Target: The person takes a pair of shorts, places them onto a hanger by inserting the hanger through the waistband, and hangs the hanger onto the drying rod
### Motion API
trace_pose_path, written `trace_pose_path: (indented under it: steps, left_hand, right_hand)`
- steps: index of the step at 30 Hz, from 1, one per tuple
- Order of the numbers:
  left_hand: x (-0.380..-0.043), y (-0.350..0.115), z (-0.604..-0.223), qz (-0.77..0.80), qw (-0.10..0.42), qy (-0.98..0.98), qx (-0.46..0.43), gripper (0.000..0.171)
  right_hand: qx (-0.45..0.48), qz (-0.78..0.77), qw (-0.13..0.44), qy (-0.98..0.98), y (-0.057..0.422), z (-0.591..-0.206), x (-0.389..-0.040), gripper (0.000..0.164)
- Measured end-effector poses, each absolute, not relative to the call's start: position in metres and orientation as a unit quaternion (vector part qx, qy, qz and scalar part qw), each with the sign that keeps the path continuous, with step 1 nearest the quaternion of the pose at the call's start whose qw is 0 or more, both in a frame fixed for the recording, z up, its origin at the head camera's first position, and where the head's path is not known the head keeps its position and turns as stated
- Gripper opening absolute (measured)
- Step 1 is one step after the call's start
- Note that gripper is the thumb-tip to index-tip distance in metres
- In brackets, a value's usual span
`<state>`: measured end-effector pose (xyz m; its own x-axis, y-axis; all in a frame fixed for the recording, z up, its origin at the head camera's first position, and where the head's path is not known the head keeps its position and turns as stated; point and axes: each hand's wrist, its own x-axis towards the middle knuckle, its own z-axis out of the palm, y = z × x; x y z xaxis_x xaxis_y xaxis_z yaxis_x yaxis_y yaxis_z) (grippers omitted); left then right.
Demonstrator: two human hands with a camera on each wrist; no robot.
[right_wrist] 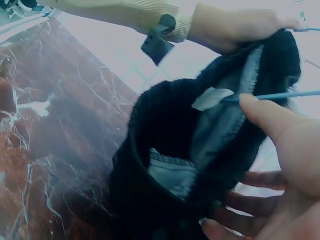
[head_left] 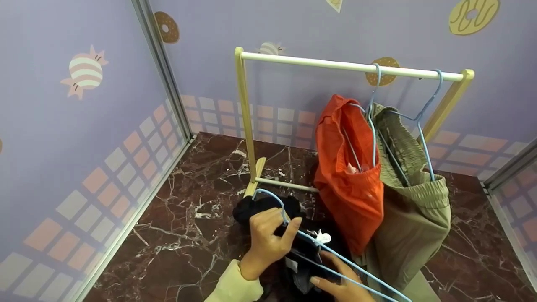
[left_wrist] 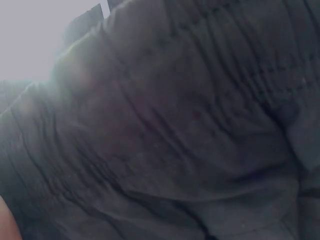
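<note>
My left hand (head_left: pixel 270 235) grips a light blue wire hanger (head_left: pixel 356 266) near its hook. The hanger slants down to the lower right, across the open waist of a pair of black pants (head_left: pixel 247 209). My right hand (head_left: pixel 346 281) holds the waistband, thumb inside and fingers outside. In the right wrist view, the right thumb (right_wrist: pixel 255 107) lies at the hanger wire, beside a white label (right_wrist: pixel 212 98) inside the waist. The left wrist view is filled by the gathered dark waistband (left_wrist: pixel 165 100). A white drawstring (head_left: pixel 322 237) shows at the front.
A wooden rack with a white rail (head_left: pixel 310 61) stands ahead. Orange pants (head_left: pixel 352 197) and khaki pants (head_left: pixel 413 235) hang from blue hangers on its right half. Under it lies a dark red marbled floor (head_left: pixel 180 226). Purple printed walls (head_left: pixel 209 63) close in the sides and back.
</note>
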<state>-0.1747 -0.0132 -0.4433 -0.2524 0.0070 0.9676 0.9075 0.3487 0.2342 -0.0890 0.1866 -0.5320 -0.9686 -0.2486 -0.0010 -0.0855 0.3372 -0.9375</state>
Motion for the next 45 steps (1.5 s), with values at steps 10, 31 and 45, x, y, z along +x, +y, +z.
trace_pose_path:
  steps: [10,31,45]
  left_hand:
    - [-0.177,-0.013,-0.441,-0.459,0.513,-0.638,-0.345,0.034]
    - [-0.182,-0.028,-0.438,-0.485,0.514,-0.639,-0.302,0.033]
    - [-0.182,-0.036,-0.438,-0.487,0.507,-0.652,-0.284,0.039]
  right_hand:
    - [-0.147,-0.505,-0.011,0.85,0.184,-0.525,-0.088,0.03]
    - [-0.124,-0.618,0.009,0.777,0.207,-0.526,-0.088,0.015]
    - [-0.001,-0.612,-0.007,0.791,0.226,-0.496,-0.087,0.023]
